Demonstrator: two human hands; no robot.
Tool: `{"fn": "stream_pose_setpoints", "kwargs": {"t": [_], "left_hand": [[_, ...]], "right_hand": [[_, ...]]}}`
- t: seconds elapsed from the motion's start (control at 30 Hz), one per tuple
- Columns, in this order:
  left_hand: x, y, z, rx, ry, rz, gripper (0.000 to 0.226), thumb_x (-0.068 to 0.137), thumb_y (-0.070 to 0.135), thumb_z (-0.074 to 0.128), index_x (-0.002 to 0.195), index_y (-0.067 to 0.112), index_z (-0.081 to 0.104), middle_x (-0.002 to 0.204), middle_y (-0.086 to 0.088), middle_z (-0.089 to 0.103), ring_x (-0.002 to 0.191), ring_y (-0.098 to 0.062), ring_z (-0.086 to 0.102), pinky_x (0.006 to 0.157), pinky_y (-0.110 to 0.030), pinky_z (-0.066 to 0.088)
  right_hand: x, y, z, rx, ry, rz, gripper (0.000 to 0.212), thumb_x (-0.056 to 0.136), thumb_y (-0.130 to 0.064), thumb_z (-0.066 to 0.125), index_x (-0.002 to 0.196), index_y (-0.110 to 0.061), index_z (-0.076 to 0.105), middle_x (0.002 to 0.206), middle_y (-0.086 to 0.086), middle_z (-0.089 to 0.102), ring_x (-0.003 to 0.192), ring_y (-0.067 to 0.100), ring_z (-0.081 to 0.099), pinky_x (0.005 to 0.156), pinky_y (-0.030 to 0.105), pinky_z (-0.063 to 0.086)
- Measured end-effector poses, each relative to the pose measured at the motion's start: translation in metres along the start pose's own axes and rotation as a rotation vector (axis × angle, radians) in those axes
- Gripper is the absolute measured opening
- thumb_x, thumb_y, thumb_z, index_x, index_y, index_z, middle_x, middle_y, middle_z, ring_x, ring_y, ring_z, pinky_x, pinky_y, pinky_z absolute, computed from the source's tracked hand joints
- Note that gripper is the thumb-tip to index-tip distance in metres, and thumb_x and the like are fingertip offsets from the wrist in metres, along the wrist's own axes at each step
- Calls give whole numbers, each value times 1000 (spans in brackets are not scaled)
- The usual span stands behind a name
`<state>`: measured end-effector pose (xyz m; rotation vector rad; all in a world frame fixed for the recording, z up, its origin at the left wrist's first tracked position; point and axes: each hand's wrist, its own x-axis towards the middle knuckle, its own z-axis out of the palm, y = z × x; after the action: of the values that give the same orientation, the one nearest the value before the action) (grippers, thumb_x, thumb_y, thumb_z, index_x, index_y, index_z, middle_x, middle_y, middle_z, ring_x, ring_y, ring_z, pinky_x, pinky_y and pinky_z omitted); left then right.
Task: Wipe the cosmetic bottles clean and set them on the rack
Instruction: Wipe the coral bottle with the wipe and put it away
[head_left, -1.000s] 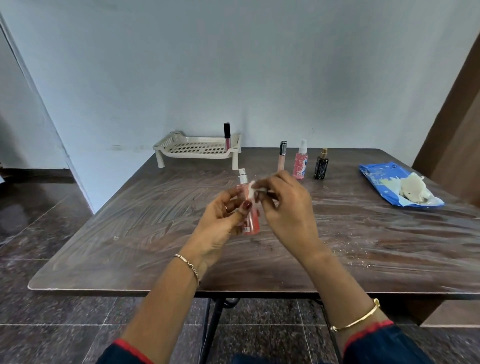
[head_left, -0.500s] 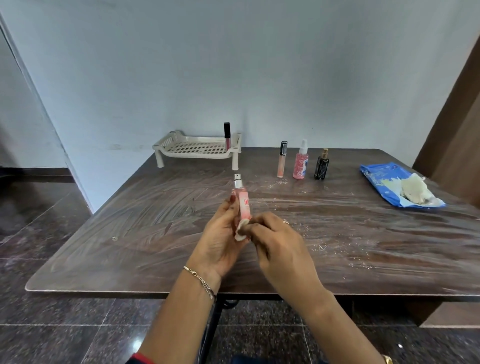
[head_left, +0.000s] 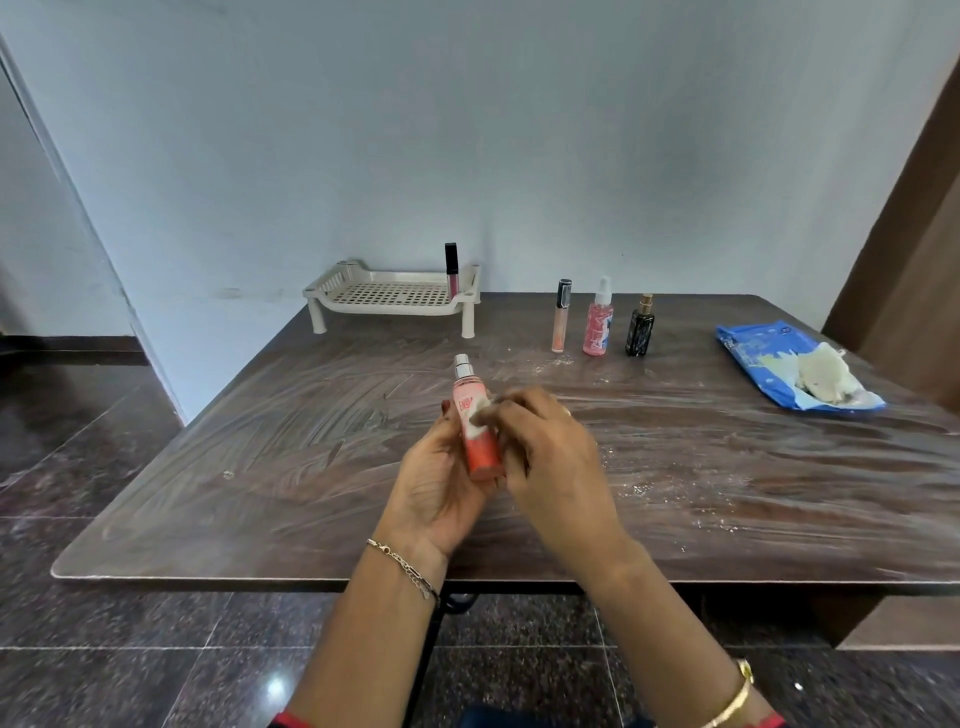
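Observation:
My left hand (head_left: 434, 483) holds an orange-pink spray bottle (head_left: 475, 428) above the middle of the table, its nozzle tilted away. My right hand (head_left: 550, 457) pinches a small white wipe (head_left: 480, 418) against the bottle's label. A beige perforated rack (head_left: 389, 299) stands at the table's back left with a dark-capped lip gloss tube (head_left: 451, 266) upright on its right side. A peach concealer tube (head_left: 561, 322), a pink spray bottle (head_left: 599, 325) and a black bottle (head_left: 639, 327) stand in a row right of the rack.
A blue wipes pack (head_left: 758, 358) with crumpled white wipes (head_left: 826, 374) on it lies at the table's right. The dark wooden table (head_left: 260, 467) shows smears and white specks. A brown door stands at the far right.
The bottle has turned so its label faces me and is held higher. My right hand moved the wipe up from the bottle's base to the label.

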<state>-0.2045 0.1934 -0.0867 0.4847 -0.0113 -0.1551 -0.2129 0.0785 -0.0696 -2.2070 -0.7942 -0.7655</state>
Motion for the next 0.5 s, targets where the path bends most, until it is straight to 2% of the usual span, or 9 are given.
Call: {"fn": "stream_pose_setpoints", "kwargs": {"t": [0.07,0.13,0.27,0.33,0.4,0.5], "left_hand": [[2,2,-1,-34,58,0,34,98,31,38,107,5,58,85,-9,61,73,-16,62,65,-29,57],[2,2,-1,-5,94,13,34,94,36,44,106,7,57,83,-6,53,74,-13,52,68,-25,53],[3,1,2,141,118,32,39,78,32,60,107,6,55,79,-6,49,71,-13,50,60,-23,53],[2,1,4,140,82,21,41,79,28,61,114,5,57,84,-6,53,74,-14,55,65,-25,55],[-1,0,6,124,34,-8,45,85,26,58,124,3,55,96,-10,60,87,-18,62,74,-29,59],[-7,-1,9,136,-45,-30,48,89,27,56,132,5,52,116,-12,63,106,-21,62,93,-34,51]], "right_hand": [[-16,-4,0,-26,-28,-9,23,84,-7,55,102,-15,66,103,-1,61,85,18,61,67,35,54],[-29,-6,0,-49,-39,-14,30,81,2,63,104,-16,66,103,-2,61,85,17,62,66,34,55],[-37,-3,0,-54,-19,-30,31,78,6,66,103,-13,67,104,-1,62,87,16,63,65,31,55],[-33,-3,0,-55,10,-31,27,81,3,63,104,-12,68,106,0,63,87,18,63,65,33,56],[-23,-3,-2,-55,37,-22,23,88,-10,53,104,-9,68,106,2,62,86,20,63,66,37,56],[-2,-1,-5,-44,90,-13,33,88,-24,44,100,-6,69,105,5,63,86,22,63,67,39,56]]}}
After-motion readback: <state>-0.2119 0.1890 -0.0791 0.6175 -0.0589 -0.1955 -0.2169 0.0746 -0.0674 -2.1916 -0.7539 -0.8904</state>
